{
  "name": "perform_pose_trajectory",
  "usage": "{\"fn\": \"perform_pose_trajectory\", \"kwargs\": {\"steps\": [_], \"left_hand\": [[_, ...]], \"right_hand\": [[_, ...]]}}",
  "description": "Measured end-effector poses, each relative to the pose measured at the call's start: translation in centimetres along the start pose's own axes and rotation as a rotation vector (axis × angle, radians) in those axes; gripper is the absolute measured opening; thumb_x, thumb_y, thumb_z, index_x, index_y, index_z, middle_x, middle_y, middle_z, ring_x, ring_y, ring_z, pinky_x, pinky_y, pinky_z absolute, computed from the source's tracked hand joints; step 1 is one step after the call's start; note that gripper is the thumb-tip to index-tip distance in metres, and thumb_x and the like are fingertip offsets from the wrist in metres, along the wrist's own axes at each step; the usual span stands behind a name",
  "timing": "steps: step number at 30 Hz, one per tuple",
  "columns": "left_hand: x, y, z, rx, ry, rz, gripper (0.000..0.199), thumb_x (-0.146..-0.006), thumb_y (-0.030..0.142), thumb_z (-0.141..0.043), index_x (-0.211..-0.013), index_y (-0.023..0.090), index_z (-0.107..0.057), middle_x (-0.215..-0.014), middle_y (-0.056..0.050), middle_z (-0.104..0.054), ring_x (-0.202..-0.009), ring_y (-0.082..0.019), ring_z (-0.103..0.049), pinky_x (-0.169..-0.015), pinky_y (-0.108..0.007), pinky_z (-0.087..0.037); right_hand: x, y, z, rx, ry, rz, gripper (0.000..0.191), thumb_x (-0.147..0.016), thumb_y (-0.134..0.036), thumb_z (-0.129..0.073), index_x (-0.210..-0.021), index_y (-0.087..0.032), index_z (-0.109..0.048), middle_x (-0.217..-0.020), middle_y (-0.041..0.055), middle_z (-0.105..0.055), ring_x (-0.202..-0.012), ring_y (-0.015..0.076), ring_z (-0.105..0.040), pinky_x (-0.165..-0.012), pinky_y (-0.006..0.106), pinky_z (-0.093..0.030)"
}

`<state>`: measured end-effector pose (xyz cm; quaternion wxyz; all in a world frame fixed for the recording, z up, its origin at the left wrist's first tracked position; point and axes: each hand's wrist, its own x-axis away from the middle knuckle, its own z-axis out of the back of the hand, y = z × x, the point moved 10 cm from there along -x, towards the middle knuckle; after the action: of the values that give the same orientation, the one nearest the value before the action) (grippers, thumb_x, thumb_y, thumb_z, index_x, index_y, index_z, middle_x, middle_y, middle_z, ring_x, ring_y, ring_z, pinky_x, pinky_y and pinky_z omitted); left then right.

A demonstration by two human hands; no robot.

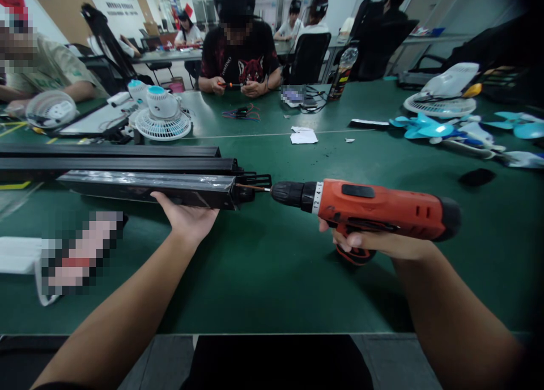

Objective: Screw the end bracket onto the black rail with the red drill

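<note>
My left hand [189, 217] grips the near side of a long black bar [195, 191] close to its right end, thumb on top along its side. My right hand [361, 241] is wrapped round the handle of a red and black power drill [382, 208], which points left. The drill's chuck [287, 193] holds a thin bit that reaches to the bar's right end, where a black slotted bracket [259, 180] sticks out. Whether the bit's tip touches a screw is too small to tell.
Two more black bars [106, 166] lie just behind the held one. White fan parts [164, 118] stand back left, blue fan blades [420, 126] lie at right. Across the green table [255, 299] sits a person [238, 55] near a bottle [344, 70].
</note>
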<state>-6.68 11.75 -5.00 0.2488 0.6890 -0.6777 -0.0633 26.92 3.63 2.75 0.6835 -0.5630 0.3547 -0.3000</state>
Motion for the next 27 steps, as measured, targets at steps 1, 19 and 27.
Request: {"fn": "perform_pose_trajectory", "kwargs": {"steps": [1, 19, 27], "left_hand": [[0.1, 0.0, 0.0, -0.01, 0.007, -0.007, 0.106, -0.097, 0.106, -0.04, -0.179, 0.04, -0.051, -0.175, -0.012, -0.066, -0.161, -0.039, -0.063, -0.124, -0.054, -0.061], [0.6, 0.1, -0.6, -0.06, 0.018, -0.032, 0.105, -0.099, 0.105, -0.035, -0.181, 0.04, -0.048, -0.177, -0.01, -0.064, -0.167, -0.037, -0.058, -0.129, -0.052, -0.057], [0.2, 0.0, -0.1, -0.021, 0.01, 0.002, 0.105, -0.098, 0.105, -0.038, -0.179, 0.04, -0.05, -0.175, -0.012, -0.066, -0.163, -0.038, -0.062, -0.123, -0.053, -0.062]], "right_hand": [[0.0, 0.1, 0.1, 0.002, 0.01, -0.01, 0.032, -0.1, -0.045, -0.093, -0.12, -0.021, -0.086, -0.072, 0.0009, -0.071, -0.061, 0.0167, -0.068, -0.049, 0.024, -0.058], [0.5, 1.2, 0.7, -0.027, 0.108, -0.084, 0.035, -0.095, -0.048, -0.097, -0.116, -0.022, -0.087, -0.068, -0.0028, -0.067, -0.06, 0.0166, -0.068, -0.048, 0.024, -0.059], [0.5, 0.8, 0.7, -0.02, 0.098, -0.015, 0.034, -0.098, -0.048, -0.096, -0.12, -0.023, -0.089, -0.069, -0.0012, -0.072, -0.06, 0.0157, -0.069, -0.052, 0.024, -0.062]]}}
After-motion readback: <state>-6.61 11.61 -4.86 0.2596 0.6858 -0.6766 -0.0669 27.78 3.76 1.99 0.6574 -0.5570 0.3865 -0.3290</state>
